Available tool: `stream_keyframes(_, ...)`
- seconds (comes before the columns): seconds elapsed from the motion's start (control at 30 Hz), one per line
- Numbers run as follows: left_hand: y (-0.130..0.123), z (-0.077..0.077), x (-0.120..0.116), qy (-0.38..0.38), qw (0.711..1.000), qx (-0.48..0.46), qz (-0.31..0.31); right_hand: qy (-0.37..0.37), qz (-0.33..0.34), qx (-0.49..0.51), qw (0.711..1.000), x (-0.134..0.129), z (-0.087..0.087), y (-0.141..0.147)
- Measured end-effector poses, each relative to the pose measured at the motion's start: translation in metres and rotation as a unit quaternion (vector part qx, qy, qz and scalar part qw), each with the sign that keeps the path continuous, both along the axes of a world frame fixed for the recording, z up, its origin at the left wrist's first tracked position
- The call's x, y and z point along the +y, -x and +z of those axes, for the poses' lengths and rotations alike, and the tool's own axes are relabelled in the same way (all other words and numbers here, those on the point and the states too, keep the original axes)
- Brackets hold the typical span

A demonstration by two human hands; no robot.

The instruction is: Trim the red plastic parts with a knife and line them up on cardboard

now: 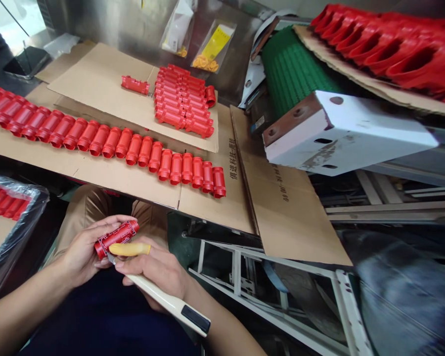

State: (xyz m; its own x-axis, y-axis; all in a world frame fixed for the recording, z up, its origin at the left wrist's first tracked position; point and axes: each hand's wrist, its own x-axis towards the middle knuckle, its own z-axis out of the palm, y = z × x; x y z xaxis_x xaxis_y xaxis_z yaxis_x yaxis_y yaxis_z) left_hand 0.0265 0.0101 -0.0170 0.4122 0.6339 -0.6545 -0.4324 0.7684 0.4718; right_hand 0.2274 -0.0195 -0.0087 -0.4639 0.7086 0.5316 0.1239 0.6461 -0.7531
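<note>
My left hand (82,247) is closed around a red ribbed plastic tube (117,237), held tilted above my lap. In my right hand (159,269) is a white-handled knife (166,301) with a black patch at the handle's end. A yellow finger cot (129,248) covers one finger of that hand, which lies against the tube. The short metal blade reaches the tube's lower end; its very tip is hard to make out. Beyond my hands, a long row of similar red tubes (133,149) lies side by side along the cardboard (148,190).
More red parts (183,101) lie grouped on a cardboard sheet (96,74). A plastic-lined box (25,232) holds tubes at left. At right, red parts (393,49) rest above a green conveyor belt (300,69) with a white metal bracket (348,136). Bags with yellow finger cots (205,63) lie behind.
</note>
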Motion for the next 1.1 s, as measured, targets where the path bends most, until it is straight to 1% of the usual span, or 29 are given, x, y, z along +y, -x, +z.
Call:
stream_keyframes(0.07, -0.001, -0.001, 0.001, 0.002, 1.0, -0.003, -0.004, 0.037, 0.025, -0.048, 0.998, 0.004, 0.005, -0.001)
stream_keyframes(0.13, -0.001, -0.002, 0.002, -0.001, 1.0, -0.005, -0.001, 0.072, 0.059, -0.047, 0.995, 0.006, 0.009, -0.002)
stream_keyframes(0.27, -0.002, 0.001, 0.006, -0.013, 0.999, -0.04, 0.008, 0.065, 0.139, 0.062, 0.986, 0.002, 0.013, -0.002)
stream_keyframes(0.3, -0.002, 0.002, 0.006, -0.019, 0.999, -0.047, 0.008, 0.077, 0.144, 0.092, 0.982, -0.001, 0.013, -0.002)
stream_keyframes(0.33, -0.001, 0.004, 0.007, -0.029, 0.998, -0.048, 0.011, 0.095, 0.134, 0.116, 0.98, -0.004, 0.013, -0.002)
stream_keyframes(0.37, -0.001, 0.005, 0.007, -0.042, 0.998, -0.042, 0.015, 0.111, 0.107, 0.133, 0.979, -0.007, 0.012, -0.003)
stream_keyframes(0.43, 0.001, 0.008, 0.006, -0.081, 0.996, -0.01, 0.045, 0.118, 0.012, 0.136, 0.984, -0.011, 0.009, -0.004)
stream_keyframes(0.5, 0.002, 0.009, 0.004, -0.14, 0.985, 0.03, 0.095, 0.09, -0.094, 0.104, 0.986, -0.014, 0.005, -0.004)
stream_keyframes(0.53, 0.002, 0.009, 0.003, -0.173, 0.976, 0.052, 0.123, 0.067, -0.132, 0.087, 0.985, -0.015, 0.003, -0.003)
stream_keyframes(0.6, 0.003, 0.009, -0.001, -0.231, 0.954, 0.096, 0.164, 0.017, -0.176, 0.058, 0.983, -0.016, -0.001, -0.001)
stream_keyframes(0.7, 0.005, 0.009, -0.006, -0.278, 0.933, 0.156, 0.17, -0.032, -0.202, 0.03, 0.978, -0.017, -0.005, 0.003)
stream_keyframes(0.8, 0.006, 0.01, -0.011, -0.313, 0.916, 0.194, 0.158, -0.052, -0.209, 0.023, 0.976, -0.016, -0.006, 0.006)
stream_keyframes(0.9, 0.006, 0.01, -0.013, -0.344, 0.902, 0.212, 0.154, -0.059, -0.207, 0.021, 0.976, -0.014, -0.006, 0.006)
stream_keyframes(0.97, 0.007, 0.01, -0.014, -0.35, 0.9, 0.216, 0.147, -0.056, -0.203, 0.02, 0.977, -0.014, -0.005, 0.005)
stream_keyframes(1.1, 0.008, 0.009, -0.014, -0.345, 0.906, 0.21, 0.128, -0.052, -0.2, 0.018, 0.978, -0.014, -0.003, 0.004)
